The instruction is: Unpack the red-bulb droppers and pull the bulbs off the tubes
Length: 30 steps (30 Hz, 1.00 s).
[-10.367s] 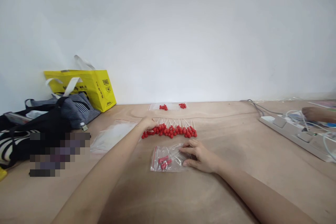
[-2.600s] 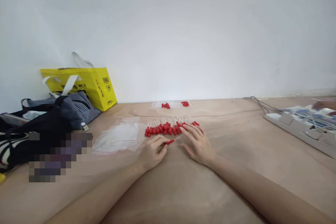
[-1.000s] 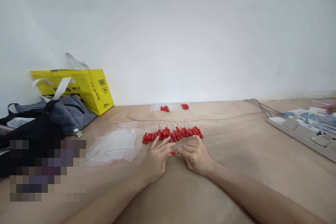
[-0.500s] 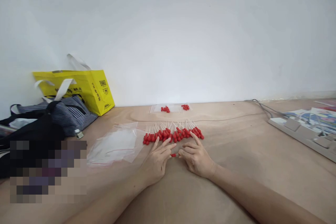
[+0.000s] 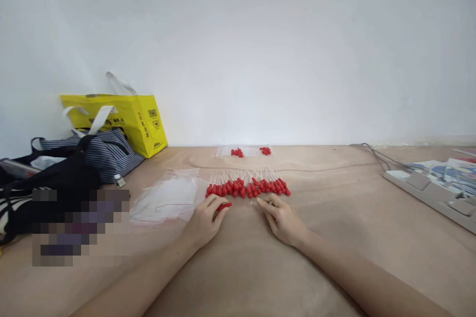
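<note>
My left hand [image 5: 208, 220] is closed in a pinch on a red rubber bulb [image 5: 225, 205], whose end points right. Across a small gap, my right hand [image 5: 280, 218] pinches a thin clear tube [image 5: 254, 203]; most of it is hidden by the fingers. Just beyond both hands lies a row of droppers [image 5: 249, 187], red bulbs toward me and pale thin tubes pointing to the wall. Clear zip bags [image 5: 167, 195] lie in a stack left of the row, near my left hand.
Farther back, a clear bag [image 5: 249, 151] with red-bulbed droppers lies by the wall. At the left stand a yellow bag [image 5: 122, 121], a striped bag [image 5: 111, 158] and a black bag [image 5: 67, 181]. A white power strip [image 5: 431, 190], cables [image 5: 377, 153] and printed sheets [image 5: 449, 173] are at the right.
My hands have moved apart from their near-touching position. The red bulb has gone left with my left hand, and a clear tube end now shows at my right fingertips. The view has shifted slightly.
</note>
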Available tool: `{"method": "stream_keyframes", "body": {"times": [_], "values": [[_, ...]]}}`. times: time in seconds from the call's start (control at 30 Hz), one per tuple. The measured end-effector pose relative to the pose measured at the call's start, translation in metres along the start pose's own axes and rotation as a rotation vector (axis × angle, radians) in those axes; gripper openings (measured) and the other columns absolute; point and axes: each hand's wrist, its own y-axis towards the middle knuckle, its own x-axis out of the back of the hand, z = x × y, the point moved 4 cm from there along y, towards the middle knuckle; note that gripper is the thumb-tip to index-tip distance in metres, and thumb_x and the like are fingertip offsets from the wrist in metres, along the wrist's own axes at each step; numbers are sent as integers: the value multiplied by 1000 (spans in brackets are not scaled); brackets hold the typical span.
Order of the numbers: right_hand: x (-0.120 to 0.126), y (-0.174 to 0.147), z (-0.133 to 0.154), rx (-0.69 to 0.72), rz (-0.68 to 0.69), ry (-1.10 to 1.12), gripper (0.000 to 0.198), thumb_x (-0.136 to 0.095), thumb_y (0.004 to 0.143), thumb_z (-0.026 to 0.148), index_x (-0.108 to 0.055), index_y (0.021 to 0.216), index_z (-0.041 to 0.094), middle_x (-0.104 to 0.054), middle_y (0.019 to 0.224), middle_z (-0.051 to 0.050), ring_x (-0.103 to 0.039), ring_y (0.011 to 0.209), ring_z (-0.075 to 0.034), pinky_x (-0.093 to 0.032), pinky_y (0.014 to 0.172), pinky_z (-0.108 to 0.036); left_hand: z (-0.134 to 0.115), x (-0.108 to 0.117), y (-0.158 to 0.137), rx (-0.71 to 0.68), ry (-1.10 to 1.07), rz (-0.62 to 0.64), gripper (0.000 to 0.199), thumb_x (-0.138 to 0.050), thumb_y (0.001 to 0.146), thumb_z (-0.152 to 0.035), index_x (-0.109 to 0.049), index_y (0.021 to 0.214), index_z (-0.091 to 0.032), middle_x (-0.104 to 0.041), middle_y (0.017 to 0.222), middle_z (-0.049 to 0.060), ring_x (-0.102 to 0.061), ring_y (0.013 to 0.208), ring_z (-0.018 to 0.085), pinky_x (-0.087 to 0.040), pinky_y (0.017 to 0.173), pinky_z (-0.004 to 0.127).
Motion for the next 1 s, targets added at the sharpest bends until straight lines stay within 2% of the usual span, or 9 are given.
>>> {"method": "stream_keyframes", "body": {"times": [0.1,0.17,0.33,0.4,0.53,0.7,0.8,0.9,1.0], "values": [[-3,1,4,-37,4,75,39,-35,81,7,-50,115,19,-53,82,-5,-52,70,-13,-43,60,-23,7,-1,-1,93,31,-3,4,-46,78,-22,-47,76,-19,-50,70,-1,-50,58,11,-43,55,23],[-5,3,6,-70,-3,97,37,-35,80,6,-52,109,20,-53,82,-5,-52,72,-13,-44,62,-23,10,-2,0,132,34,3,9,-49,75,-24,-43,70,-19,-47,65,-3,-47,53,10,-41,51,22],[-11,6,7,-111,-13,43,24,-36,80,6,-56,80,17,-52,75,-4,-51,66,-13,-43,60,-23,9,-4,2,179,-1,40,16,-56,70,-30,-45,70,-19,-47,63,-4,-45,51,8,-40,49,21],[-12,6,7,-113,-21,28,23,-36,80,5,-55,75,16,-51,75,-4,-51,66,-13,-43,59,-22,7,-3,2,187,-22,56,17,-57,69,-32,-46,72,-19,-48,62,-4,-46,52,9,-41,50,22],[-9,6,12,-96,-46,81,22,-36,79,5,-55,77,16,-50,81,-5,-51,71,-13,-44,63,-23,7,6,-1,213,-59,7,13,-50,73,-30,-47,79,-19,-51,63,-3,-48,52,9,-42,51,22],[-4,6,23,-89,36,184,13,-43,77,9,-53,76,16,-48,88,-6,-51,79,-13,-44,73,-25,19,22,4,234,57,-125,7,-43,71,-20,-49,76,-19,-55,66,-1,-53,63,14,-44,60,28],[0,6,27,-74,78,219,9,-47,78,15,-54,83,17,-48,93,-7,-50,87,-16,-44,77,-29,27,21,14,206,116,-82,9,-47,68,-20,-51,76,-19,-57,68,1,-54,70,17,-44,66,31],[2,6,28,-71,97,260,18,-48,79,21,-53,96,17,-48,97,-9,-48,92,-18,-43,80,-32,33,16,24,160,158,-6,12,-51,67,-21,-54,78,-18,-58,76,3,-53,78,20,-42,72,34],[4,7,22,-108,39,319,24,-41,83,19,-52,104,17,-49,96,-9,-49,91,-17,-42,82,-32,40,16,31,156,187,16,17,-51,65,-17,-56,81,-19,-57,80,3,-52,80,20,-42,73,34]]}}
